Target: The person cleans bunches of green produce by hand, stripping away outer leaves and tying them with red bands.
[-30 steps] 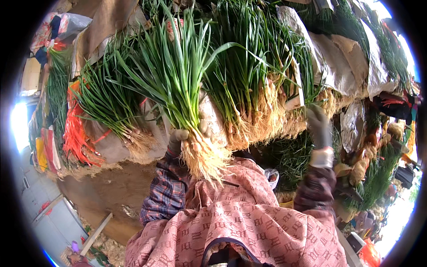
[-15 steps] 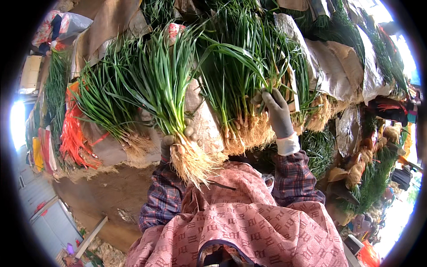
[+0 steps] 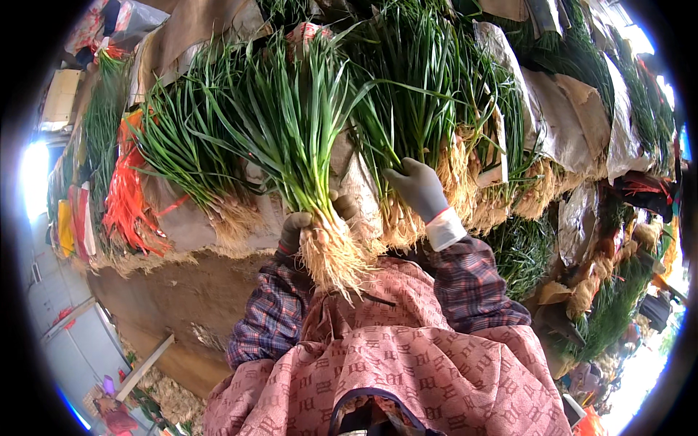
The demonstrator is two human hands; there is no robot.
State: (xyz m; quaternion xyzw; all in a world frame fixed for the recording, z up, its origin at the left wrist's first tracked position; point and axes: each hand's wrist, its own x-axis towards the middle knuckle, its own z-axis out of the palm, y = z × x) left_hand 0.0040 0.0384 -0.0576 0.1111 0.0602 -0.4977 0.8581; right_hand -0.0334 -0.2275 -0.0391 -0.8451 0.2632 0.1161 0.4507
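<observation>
Light: harsh white glare (image 3: 35, 178) at left, blown out, can't tell if window or doorway; more washed-out daylight (image 3: 647, 392) along right side. Near left: pale grey panelled wall (image 3: 83, 356), red bits on it; floor (image 3: 163, 381) littered with loose pale debris; wooden beam (image 3: 145, 368) slanting above it. Surface (image 3: 189, 236) spans mid-scene, draped in greyish-brown sheeting; brown panel (image 3: 145, 298) below its near edge. Pale box (image 3: 60, 98) far left. Right side cluttered, details blurred.
</observation>
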